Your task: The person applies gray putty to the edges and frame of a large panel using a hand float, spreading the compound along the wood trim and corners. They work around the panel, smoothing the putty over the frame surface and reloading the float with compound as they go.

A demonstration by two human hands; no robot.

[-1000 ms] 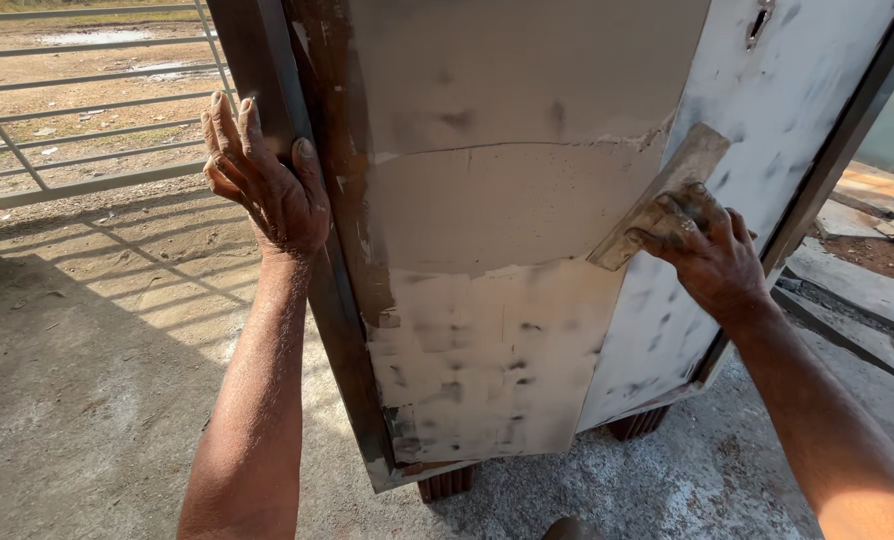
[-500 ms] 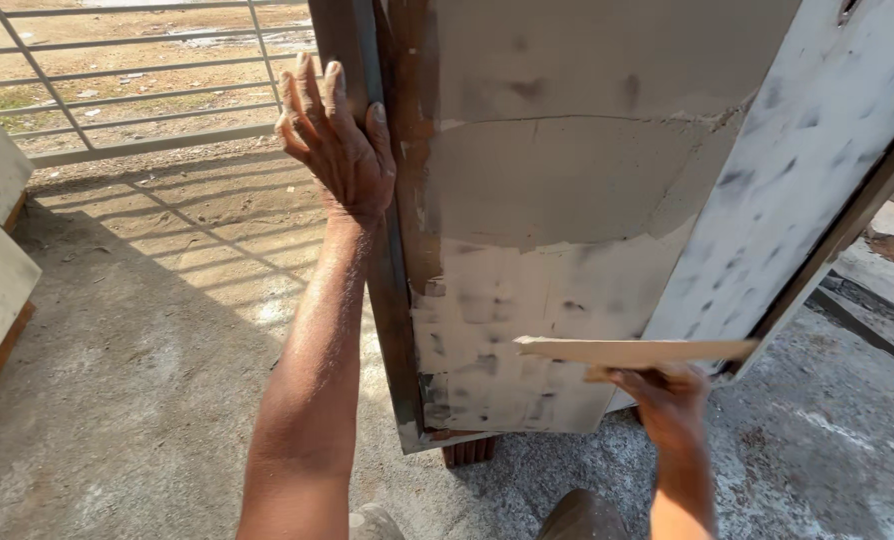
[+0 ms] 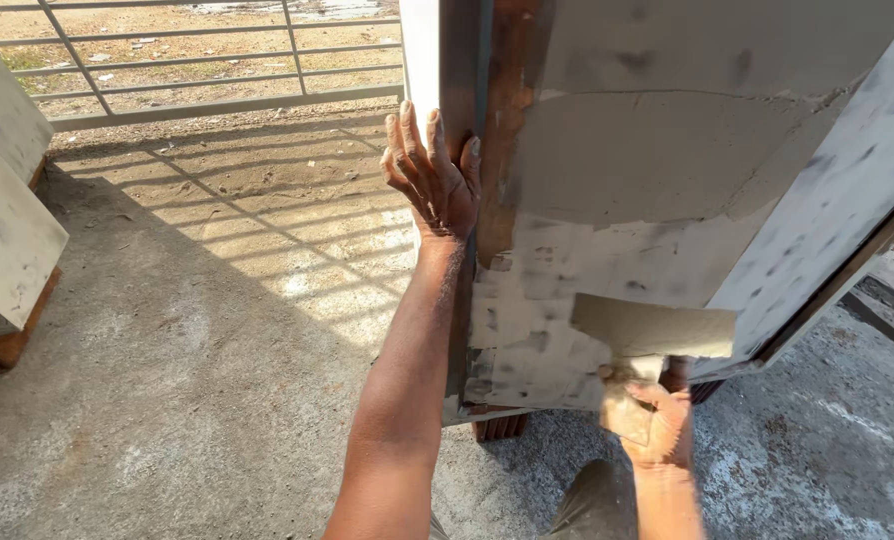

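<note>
A tall metal door panel (image 3: 667, 150) stands upright on bricks, its face smeared with grey putty. My left hand (image 3: 432, 180) lies flat, fingers spread, against the panel's rusty left edge. Low on the panel, my right hand (image 3: 657, 425) grips a flat putty blade (image 3: 652, 328) and presses it against the lower face. The fresh putty reaches across the middle and lower part of the panel.
A brick (image 3: 499, 428) props the panel's lower corner on the concrete floor (image 3: 197, 380). Another pale panel (image 3: 7, 210) leans at the left on a brick. A metal railing (image 3: 197, 60) runs along the back, with bare ground beyond.
My right hand has carried the blade from the upper right of the panel down to its bottom. The view has shifted, so my left hand sits nearer the centre.
</note>
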